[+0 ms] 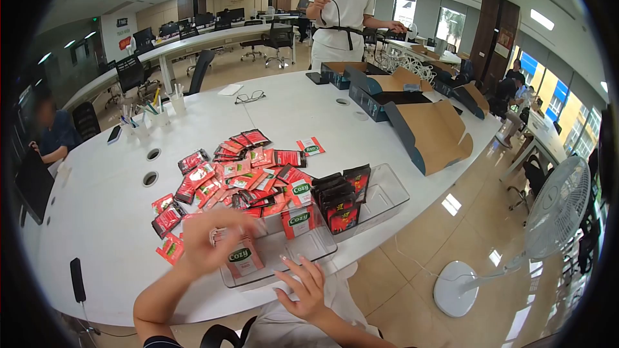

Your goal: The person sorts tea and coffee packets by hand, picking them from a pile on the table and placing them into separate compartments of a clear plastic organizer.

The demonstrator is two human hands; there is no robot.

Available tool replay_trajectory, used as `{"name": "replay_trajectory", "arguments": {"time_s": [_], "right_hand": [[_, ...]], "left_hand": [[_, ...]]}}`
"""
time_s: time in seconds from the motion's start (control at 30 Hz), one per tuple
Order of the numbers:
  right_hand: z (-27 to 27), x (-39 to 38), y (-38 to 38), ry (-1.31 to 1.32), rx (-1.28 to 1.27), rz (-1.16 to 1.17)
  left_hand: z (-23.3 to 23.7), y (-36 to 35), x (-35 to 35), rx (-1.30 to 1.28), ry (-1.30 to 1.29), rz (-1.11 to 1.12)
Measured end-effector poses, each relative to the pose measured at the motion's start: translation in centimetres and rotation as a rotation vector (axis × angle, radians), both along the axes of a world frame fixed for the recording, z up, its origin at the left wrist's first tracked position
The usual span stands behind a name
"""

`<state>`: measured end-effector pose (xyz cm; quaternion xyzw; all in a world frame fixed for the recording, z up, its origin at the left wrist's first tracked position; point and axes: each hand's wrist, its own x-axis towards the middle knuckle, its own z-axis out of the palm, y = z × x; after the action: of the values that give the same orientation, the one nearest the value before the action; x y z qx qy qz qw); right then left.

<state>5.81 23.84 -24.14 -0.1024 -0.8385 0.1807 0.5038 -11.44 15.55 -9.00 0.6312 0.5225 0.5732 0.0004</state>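
Observation:
My left hand (pixel 216 238), smeared by motion, is over the left end of a clear plastic bin (pixel 277 269); its fingers are too blurred to read. Below it, a stack of red Cozy tea packets (pixel 242 256) stands in that bin. My right hand (pixel 304 289) has its fingers spread at the bin's front wall, holding nothing. Another Cozy packet (pixel 299 221) stands upright near the back of the bin. Behind lies a loose heap of red and dark sachets (pixel 235 177). A second clear bin (pixel 389 196), to the right, holds upright black-and-red sachets (pixel 340 203).
Opened cardboard boxes (pixel 429 132) lie along the table's right side. Glasses (pixel 250 97), cups of pens (pixel 158 116) and a phone (pixel 114 134) lie farther back. A standing fan (pixel 556 203) is at the right. A person in white (pixel 342 19) stands across the table.

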Motion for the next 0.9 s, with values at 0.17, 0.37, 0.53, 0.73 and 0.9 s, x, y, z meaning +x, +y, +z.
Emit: {"name": "replay_trajectory", "arguments": {"time_s": [0.17, 0.37, 0.53, 0.73, 0.9], "right_hand": [[-4.2, -1.9, -0.5, 0.061, 0.212, -0.163], [-4.0, -2.3, -0.8, 0.097, 0.161, -0.176], [-4.4, -2.3, -0.6, 0.099, 0.181, -0.186], [-3.6, -1.8, -0.5, 0.063, 0.201, -0.168], [-3.0, -1.5, -0.2, 0.022, 0.220, -0.158]], "left_hand": [[-1.4, 0.2, -9.7, -0.407, 0.056, 0.321], [-11.3, 0.1, -16.7, -1.004, 0.371, 0.520], [-11.8, 0.8, -16.2, -0.942, 0.327, 0.583], [-11.4, 1.0, -15.0, -0.607, 0.410, 0.666], [-9.4, 1.2, -14.6, -0.740, 0.381, 0.624]]}}
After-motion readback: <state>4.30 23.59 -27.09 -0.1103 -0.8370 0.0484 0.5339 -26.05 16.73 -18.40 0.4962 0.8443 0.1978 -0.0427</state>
